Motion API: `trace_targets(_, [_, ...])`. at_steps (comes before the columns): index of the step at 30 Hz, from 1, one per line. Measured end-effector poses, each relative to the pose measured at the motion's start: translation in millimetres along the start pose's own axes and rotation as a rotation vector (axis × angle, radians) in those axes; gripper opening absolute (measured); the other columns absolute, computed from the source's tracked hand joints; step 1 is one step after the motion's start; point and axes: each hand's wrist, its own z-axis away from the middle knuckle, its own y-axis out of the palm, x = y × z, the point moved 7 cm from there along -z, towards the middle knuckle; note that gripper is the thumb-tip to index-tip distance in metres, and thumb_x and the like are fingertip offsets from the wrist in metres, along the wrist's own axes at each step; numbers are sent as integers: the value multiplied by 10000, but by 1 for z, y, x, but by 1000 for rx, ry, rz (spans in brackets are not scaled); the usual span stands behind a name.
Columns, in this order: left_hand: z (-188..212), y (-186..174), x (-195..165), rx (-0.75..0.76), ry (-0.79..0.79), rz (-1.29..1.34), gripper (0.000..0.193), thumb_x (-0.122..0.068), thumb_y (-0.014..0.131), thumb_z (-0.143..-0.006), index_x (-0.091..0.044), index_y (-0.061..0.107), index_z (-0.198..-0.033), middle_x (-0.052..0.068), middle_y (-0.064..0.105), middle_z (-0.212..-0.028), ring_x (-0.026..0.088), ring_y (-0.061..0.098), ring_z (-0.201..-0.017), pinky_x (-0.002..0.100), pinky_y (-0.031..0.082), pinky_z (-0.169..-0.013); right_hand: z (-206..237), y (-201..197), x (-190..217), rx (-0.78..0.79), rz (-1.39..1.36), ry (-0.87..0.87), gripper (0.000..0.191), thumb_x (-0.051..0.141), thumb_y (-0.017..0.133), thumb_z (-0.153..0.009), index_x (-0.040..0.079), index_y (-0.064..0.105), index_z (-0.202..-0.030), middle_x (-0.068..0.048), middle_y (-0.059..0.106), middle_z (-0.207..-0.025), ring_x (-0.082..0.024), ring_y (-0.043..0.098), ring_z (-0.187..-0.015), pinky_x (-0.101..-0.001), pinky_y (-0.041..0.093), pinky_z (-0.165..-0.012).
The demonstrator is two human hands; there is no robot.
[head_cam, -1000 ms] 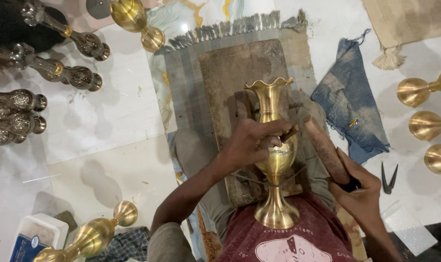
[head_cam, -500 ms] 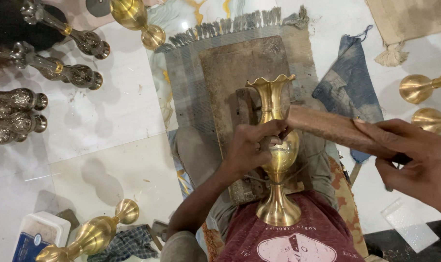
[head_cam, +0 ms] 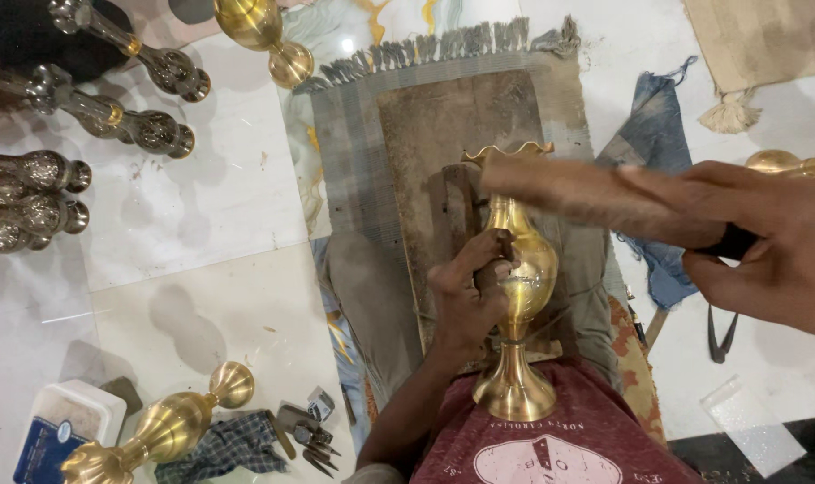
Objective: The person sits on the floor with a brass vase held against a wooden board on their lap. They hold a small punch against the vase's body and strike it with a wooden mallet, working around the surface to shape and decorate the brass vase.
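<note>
Seen from above, left to right. At far left on the white tiled floor (head_cam: 201,224), a row of dark, unpolished metal vases (head_cam: 40,193) lying on their sides. Below them, a white plastic box (head_cam: 67,426) and a polished brass vase (head_cam: 156,430) lying beside a checked cloth (head_cam: 219,444) and some small metal punches (head_cam: 309,439). Another polished vase (head_cam: 264,36) at the top edge.

In the centre, a fringed grey mat (head_cam: 353,161) with a worn wooden board (head_cam: 443,152) on it. Standing upright over the board, foot just above a maroon shirt (head_cam: 560,439): the brass vase (head_cam: 519,296) in work, with a frilled rim, slim neck, round glossy belly and flared base, bright gold with faint scratched lines on the belly.

Left hand (head_cam: 470,296) pressed against the belly, fingers (head_cam: 492,269) closed around what looks like a small tool held to the metal, though too small to tell for sure.

Changed within the last second: right hand (head_cam: 766,242), low beside the lap a second ago, now raised and swung across, fingers wrapped tight around a dark handle, carrying a blurred wooden mallet (head_cam: 577,193) in over the vase neck. Probably mid-stroke toward the tool at the belly, suggesting chasing or engraving under way.

At right, a blue rag (head_cam: 658,152) on the floor, a tasselled cloth (head_cam: 748,45) above it, and part of another brass piece (head_cam: 784,161) behind the raised hand.
</note>
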Motion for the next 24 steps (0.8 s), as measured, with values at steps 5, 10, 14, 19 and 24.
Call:
trace_targets(5, [15, 0, 5, -110, 88, -44, 377, 96, 604, -821, 21, 694, -1179, 127, 779, -992, 194, 783, -891, 305, 647, -769, -5, -22, 22, -5, 203, -29, 803, 182, 583, -905, 405, 248, -1599, 31, 658, -1280, -66, 728, -711, -251, 645, -730])
trace_targets(10, [26, 0, 7, -229, 132, -154, 281, 84, 595, -856, 6, 697, -1106, 107, 784, -950, 181, 791, -822, 305, 645, -709, -6, -24, 46, 87, 396, -44, 856, 225, 606, -904, 504, 193, -1600, 53, 623, -1300, -69, 740, -812, -259, 646, -760])
trace_targets(14, [29, 1, 5, -234, 174, -219, 179, 55, 650, -897, -6, 709, -1054, 105, 775, -920, 189, 782, -805, 317, 638, -709, -3, -35, 60, -97, 348, -159, 930, 220, 654, -815, 484, 244, -1608, 32, 647, -1295, -120, 749, -791, -305, 655, -676])
trace_targets(19, [28, 1, 9, -171, 147, -197, 224, 55, 595, -861, 24, 710, -1050, 126, 750, -860, 210, 762, -751, 333, 614, -666, 0, -11, 39, 95, 332, -49, 806, 203, 609, -920, 447, 236, -1591, 62, 631, -1273, -57, 744, -782, -233, 646, -680])
trace_targets(24, [22, 3, 10, -77, 146, -148, 259, 66, 555, -947, 3, 705, -1148, 118, 781, -946, 206, 789, -821, 307, 657, -746, 3, -4, 33, -129, 110, -120, 781, 157, 653, -855, 521, 405, -1500, 1, 645, -1285, -116, 743, -765, -280, 658, -663])
